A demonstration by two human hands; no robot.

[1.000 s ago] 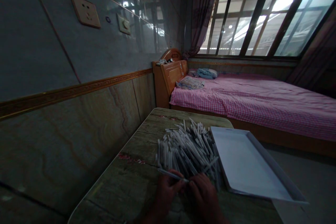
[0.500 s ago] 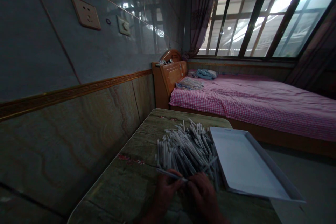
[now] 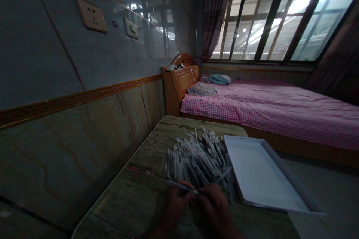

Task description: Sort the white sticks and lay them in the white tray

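Close to the table's near side, my left hand (image 3: 179,199) is closed around a slim, clear-looking pen (image 3: 181,185), which points out to the left. My right hand (image 3: 214,203) is closed at the pen's right end, fingers pinched; the tip there is hidden among the fingers. Just beyond both hands lies a large heap of similar pens (image 3: 199,157), whitish and grey, mostly lying lengthwise away from me. Dim light blurs the fine parts of the pen.
The pens lie on a greenish, wood-patterned table (image 3: 126,198). A shallow white tray (image 3: 266,175) sits right of the heap, reaching past the table's right edge. A tiled wall (image 3: 112,138) runs along the left, and a bed (image 3: 252,108) stands behind the table.
Very little differs. Both hands stay around the same pen, with only a slight shift of the fingers at its right end.
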